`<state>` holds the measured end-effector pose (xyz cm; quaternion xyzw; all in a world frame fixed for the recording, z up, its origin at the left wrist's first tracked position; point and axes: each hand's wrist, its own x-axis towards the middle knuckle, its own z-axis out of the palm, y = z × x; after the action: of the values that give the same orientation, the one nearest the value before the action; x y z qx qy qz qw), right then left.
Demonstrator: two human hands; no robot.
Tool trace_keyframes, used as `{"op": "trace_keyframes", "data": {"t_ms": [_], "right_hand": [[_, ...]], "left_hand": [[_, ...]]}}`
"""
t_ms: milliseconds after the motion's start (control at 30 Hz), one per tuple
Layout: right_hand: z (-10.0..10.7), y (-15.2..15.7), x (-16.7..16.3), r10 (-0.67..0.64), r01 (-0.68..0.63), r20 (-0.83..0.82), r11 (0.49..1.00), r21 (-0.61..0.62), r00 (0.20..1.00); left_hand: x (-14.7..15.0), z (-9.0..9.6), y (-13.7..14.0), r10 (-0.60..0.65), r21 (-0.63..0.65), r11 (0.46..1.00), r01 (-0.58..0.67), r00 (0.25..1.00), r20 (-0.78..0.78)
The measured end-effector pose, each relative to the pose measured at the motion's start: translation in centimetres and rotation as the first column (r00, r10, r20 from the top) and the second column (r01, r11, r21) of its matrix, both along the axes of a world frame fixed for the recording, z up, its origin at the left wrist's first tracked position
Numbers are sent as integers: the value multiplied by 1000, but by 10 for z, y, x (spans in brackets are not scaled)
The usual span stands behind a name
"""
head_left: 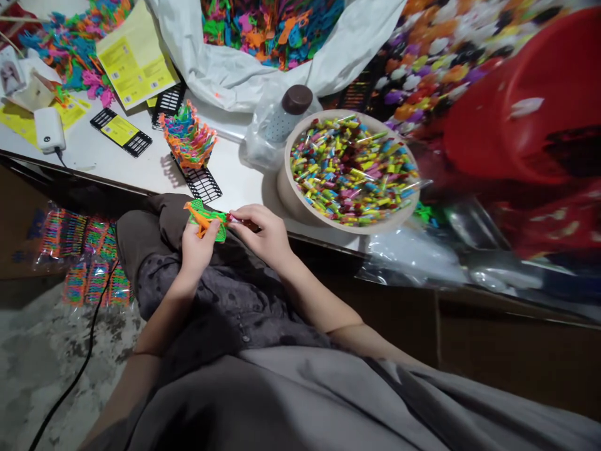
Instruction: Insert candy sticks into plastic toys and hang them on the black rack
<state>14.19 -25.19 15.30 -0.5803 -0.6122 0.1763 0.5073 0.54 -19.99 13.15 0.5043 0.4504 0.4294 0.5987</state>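
Above the person's lap [173,294], the left hand [197,247] has its grip closed round an orange and green plastic toy [205,223]; the right hand's [265,235] grip is pinched nearly together on a small dark red piece [230,217] at the toy's edge. Left, on the floor [28,351], lie clear bags [51,258] packed with colourful plastic pieces [96,282]. Just past the hands, the tabletop [136,175] bears a bunch of bright toys [190,141] on a black rack [204,186] and, to its right, a beige tub [284,185] full of short coloured sticks [347,175]. Near the tub, a thin bag [256,150] surrounds a brown-capped bottle [283,127]. Rightward, a red bucket [474,131] lies tilted, its inside too dark to tell. Farther back, a white sack [244,78] holds mixed plastic figures [277,37].
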Motion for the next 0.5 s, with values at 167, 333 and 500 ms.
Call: {"op": "trace_keyframes", "data": {"t_ms": [167, 333, 500], "right_hand": [[0, 5, 0, 63, -61, 84, 998, -25, 994], [10, 8, 59, 171, -129, 188, 967, -218, 967], [-1, -6, 169, -439, 739, 630, 574, -353, 641]], "left_hand": [[5, -9, 6, 24, -13, 1000, -24, 999, -42], [1, -17, 20, -51, -91, 995, 45, 997, -66], [-15, -16, 20, -151, 17, 988, 151, 987, 46]]}}
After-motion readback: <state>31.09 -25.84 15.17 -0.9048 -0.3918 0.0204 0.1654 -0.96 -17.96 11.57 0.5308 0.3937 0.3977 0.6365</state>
